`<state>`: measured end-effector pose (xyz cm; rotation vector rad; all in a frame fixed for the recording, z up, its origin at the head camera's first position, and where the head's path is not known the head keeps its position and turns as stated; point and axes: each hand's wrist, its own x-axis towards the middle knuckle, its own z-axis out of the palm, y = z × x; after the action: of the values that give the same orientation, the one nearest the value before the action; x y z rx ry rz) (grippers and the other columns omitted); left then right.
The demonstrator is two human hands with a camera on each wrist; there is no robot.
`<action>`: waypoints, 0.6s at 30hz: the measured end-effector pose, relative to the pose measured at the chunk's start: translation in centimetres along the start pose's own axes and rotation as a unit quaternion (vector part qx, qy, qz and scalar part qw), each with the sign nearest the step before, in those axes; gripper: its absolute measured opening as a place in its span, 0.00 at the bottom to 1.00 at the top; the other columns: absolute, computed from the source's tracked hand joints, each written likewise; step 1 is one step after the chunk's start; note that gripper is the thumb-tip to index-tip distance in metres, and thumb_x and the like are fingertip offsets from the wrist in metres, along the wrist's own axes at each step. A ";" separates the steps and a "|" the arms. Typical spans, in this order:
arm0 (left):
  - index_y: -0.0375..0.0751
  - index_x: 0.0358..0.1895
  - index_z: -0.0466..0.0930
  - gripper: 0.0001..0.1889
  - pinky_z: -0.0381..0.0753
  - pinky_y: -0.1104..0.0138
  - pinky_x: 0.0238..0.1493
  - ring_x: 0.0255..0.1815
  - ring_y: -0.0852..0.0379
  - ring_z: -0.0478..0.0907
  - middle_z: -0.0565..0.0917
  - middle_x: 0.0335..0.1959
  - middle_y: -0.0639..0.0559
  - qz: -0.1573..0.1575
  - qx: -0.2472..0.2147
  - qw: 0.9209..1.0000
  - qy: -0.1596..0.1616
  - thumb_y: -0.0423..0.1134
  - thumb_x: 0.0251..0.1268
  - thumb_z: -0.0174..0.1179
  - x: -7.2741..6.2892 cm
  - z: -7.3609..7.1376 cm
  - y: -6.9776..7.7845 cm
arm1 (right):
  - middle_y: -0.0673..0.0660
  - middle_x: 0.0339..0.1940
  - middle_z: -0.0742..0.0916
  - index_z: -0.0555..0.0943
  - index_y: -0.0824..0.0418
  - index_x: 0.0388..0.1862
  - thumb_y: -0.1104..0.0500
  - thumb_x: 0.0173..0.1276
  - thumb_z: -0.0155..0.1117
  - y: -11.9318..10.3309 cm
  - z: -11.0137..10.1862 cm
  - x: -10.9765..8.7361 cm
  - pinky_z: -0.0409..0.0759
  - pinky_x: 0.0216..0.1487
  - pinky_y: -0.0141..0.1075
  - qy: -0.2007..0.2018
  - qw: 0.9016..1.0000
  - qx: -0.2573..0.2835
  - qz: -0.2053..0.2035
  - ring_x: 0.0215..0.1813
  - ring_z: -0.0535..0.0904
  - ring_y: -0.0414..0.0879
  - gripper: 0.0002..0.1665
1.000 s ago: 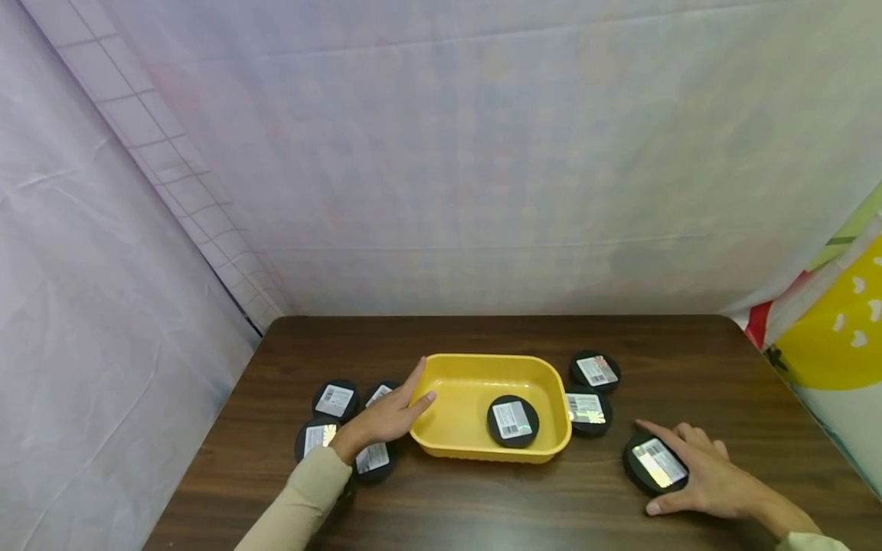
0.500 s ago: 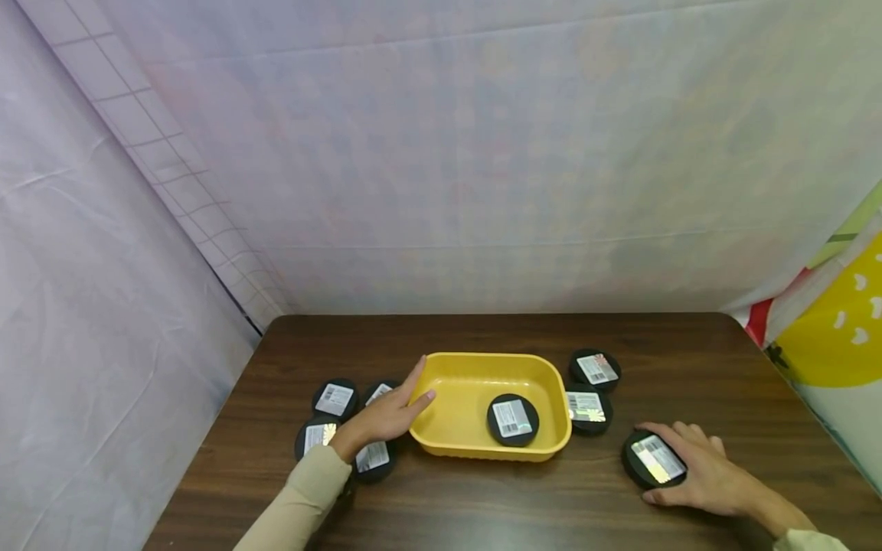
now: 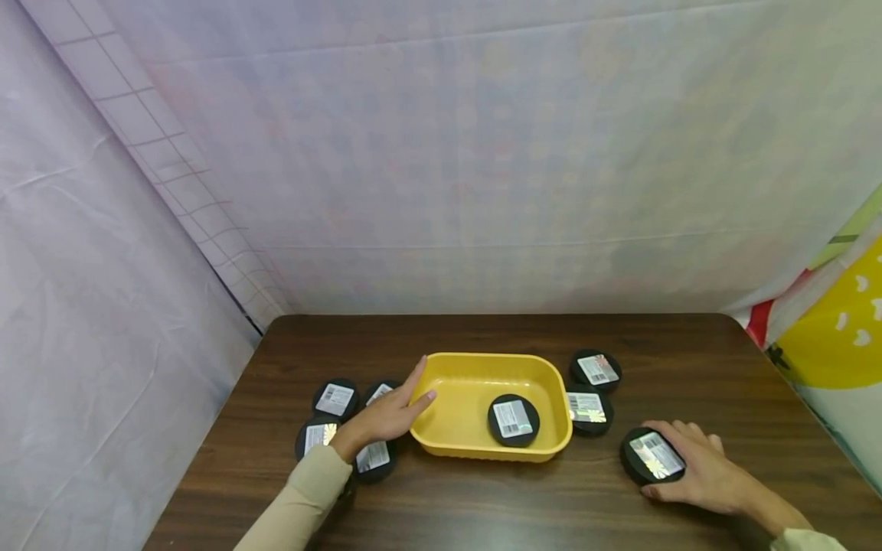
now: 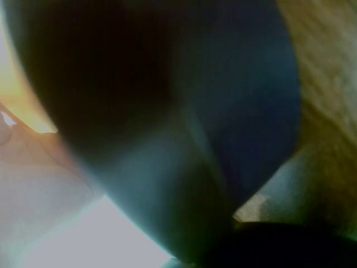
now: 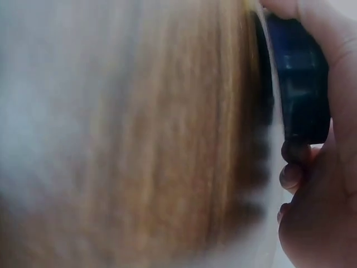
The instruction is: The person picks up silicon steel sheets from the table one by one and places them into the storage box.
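At the tray's left end is my left hand (image 3: 386, 413), thumb over the rim of the yellow plastic tray (image 3: 482, 451) and fingers along its outer side. One round black disc with a silver label (image 3: 513, 421) lies in the tray. On the table's right, my right hand (image 3: 703, 467) grips another labelled black disc (image 3: 654, 456) between thumb and fingers. The right wrist view shows that disc's dark side (image 5: 304, 84) against the palm. In the left wrist view a large dark blurred shape (image 4: 167, 111) fills most of the picture.
Several labelled black discs (image 3: 335, 399) lie left of the tray, partly covered by the left arm. Two more discs (image 3: 596, 370) sit by the tray's right end, one touching or very near it. Behind the brown table (image 3: 482, 333) hangs a pale cloth (image 3: 482, 191).
The right thumb and fingers have closed in on the disc, which has shifted slightly left. The left hand and the tray have stayed in place.
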<state>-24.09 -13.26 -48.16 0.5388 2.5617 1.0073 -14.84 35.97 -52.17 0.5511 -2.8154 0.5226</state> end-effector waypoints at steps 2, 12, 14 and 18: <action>0.58 0.81 0.33 0.38 0.65 0.45 0.68 0.66 0.46 0.71 0.53 0.80 0.46 0.000 -0.001 1.000 0.000 0.64 0.77 0.38 0.0 0.0 0.0 | 0.44 0.42 0.79 0.75 0.52 0.60 0.36 0.30 0.85 0.0 -0.1 0.2 0.54 0.38 0.37 0.004 1.000 -0.005 0.000 0.43 0.69 0.41 0.55; 0.57 0.81 0.33 0.38 0.64 0.44 0.68 0.67 0.45 0.69 0.53 0.80 0.46 -0.004 -0.002 1.000 -0.001 0.61 0.78 0.39 -0.1 -0.1 0.1 | 0.46 0.39 0.77 0.75 0.56 0.59 0.38 0.28 0.86 -0.2 -0.6 1.3 0.52 0.37 0.39 0.029 1.000 0.008 -0.010 0.41 0.66 0.41 0.56; 0.56 0.81 0.33 0.38 0.63 0.44 0.69 0.68 0.45 0.69 0.52 0.80 0.47 -0.003 -0.001 1.000 0.000 0.61 0.78 0.39 -0.1 -0.1 0.1 | 0.46 0.38 0.77 0.75 0.56 0.59 0.39 0.27 0.87 -0.3 -0.7 1.5 0.51 0.37 0.39 0.037 0.999 0.011 -0.013 0.41 0.66 0.41 0.56; 0.57 0.81 0.33 0.38 0.64 0.44 0.69 0.68 0.45 0.69 0.53 0.80 0.47 -0.005 0.000 1.000 0.001 0.63 0.78 0.38 -0.1 -0.1 0.2 | 0.47 0.38 0.77 0.75 0.57 0.60 0.41 0.27 0.87 -0.4 -0.9 1.8 0.52 0.37 0.39 0.043 0.999 0.019 -0.010 0.41 0.65 0.41 0.56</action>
<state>-23.98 -13.24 -47.98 0.5239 2.5636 1.0055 -16.14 35.38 -50.69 0.5496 -2.7219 0.5817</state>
